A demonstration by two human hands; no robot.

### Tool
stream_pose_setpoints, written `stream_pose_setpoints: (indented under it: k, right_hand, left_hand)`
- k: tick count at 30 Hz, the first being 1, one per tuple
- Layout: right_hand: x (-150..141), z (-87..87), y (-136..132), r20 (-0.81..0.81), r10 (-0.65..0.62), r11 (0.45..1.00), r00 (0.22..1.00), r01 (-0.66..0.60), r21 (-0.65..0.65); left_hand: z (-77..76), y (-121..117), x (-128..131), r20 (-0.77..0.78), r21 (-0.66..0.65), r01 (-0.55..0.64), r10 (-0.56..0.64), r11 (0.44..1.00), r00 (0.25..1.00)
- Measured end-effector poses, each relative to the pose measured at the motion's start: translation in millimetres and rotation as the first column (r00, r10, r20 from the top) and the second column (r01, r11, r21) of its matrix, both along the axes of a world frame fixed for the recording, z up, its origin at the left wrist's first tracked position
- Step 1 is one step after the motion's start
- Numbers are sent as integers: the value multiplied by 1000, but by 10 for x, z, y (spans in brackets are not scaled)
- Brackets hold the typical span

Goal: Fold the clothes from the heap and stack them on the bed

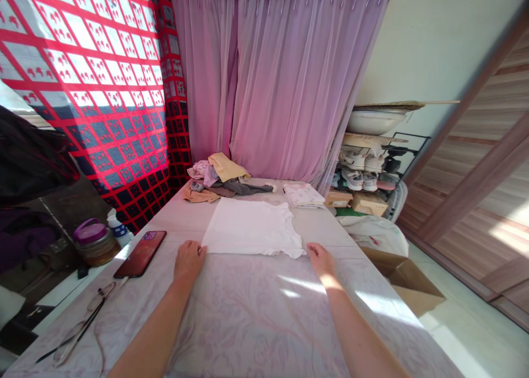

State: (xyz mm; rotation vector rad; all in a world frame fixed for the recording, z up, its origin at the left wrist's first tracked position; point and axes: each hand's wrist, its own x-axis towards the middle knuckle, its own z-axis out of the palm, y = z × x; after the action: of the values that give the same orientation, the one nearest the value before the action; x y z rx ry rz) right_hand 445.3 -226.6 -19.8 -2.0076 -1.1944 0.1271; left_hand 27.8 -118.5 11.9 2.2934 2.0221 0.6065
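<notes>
A white sleeveless top (248, 227) lies spread flat on the patterned bed cover (256, 312), its ruffled neck and armhole edges toward the right. At its near left corner, my left hand (190, 261) is closed in a pinch on the hem. My right hand (321, 261) pinches the near right corner, by the ruffled shoulder edge. Beyond the top sits a loose heap of clothes, with a yellow garment (227, 167) uppermost and a dark grey one (252, 187) trailing right. A folded white printed cloth (305, 194) rests at the back right.
On the left side lie a red phone (141, 254) with a cable and a pair of glasses (85, 320). A purple-lidded jar (95, 243) and a white bottle (118, 227) stand beyond that edge. To the right are a shoe rack (363, 174) and an open cardboard box (407, 281).
</notes>
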Motion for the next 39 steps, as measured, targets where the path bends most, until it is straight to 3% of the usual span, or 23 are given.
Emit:
stream_pose_setpoints:
  k: [9, 16, 20, 25, 27, 30, 32, 34, 37, 39]
  right_hand:
    - [-32, 1, -6, 17, 17, 1000, 1000, -17, -11]
    - [-49, 4, -32, 17, 22, 999, 1000, -22, -28]
    - [-31, -27, -45, -28, 18, 1000, 999, -18, -8]
    - [49, -135, -71, -163, 10, 998, 987, 1, 69]
    - [87, -165, -70, -257, 6, 994, 966, 22, 107]
    - [125, -104, 6, -389, -2, 984, 921, 72, 166]
    - [106, 34, 139, -400, 10, 980, 917, 71, 186]
    - [15, 227, 343, -333, 56, 982, 941, 9, 189]
    - [-285, 484, 742, -171, 214, 974, 962, -198, 108]
    - [-537, 554, 1031, -33, 427, 904, 904, -427, 4]
  left_hand:
    - [24, 4, -2, -70, 6, -3, 4, 1000, 998]
    - [-15, -3, 3, -28, 36, -8, 10, 999, 1000]
    - [8, 35, -23, -22, -13, 20, -20, 1000, 1000]
    - [208, 291, 1, -69, -209, 2, -16, 978, 998]
    - [288, 432, 99, -111, -226, 0, -26, 974, 994]
    - [319, 641, 377, -159, -173, 137, -165, 975, 973]
    - [272, 777, 611, -161, -166, 258, -285, 952, 945]
    - [187, 916, 827, -167, -172, 328, -355, 929, 920]
    - [45, 1124, 1031, -196, -190, 343, -378, 920, 905]
    - [-36, 1248, 1074, -206, -199, 322, -360, 926, 910]
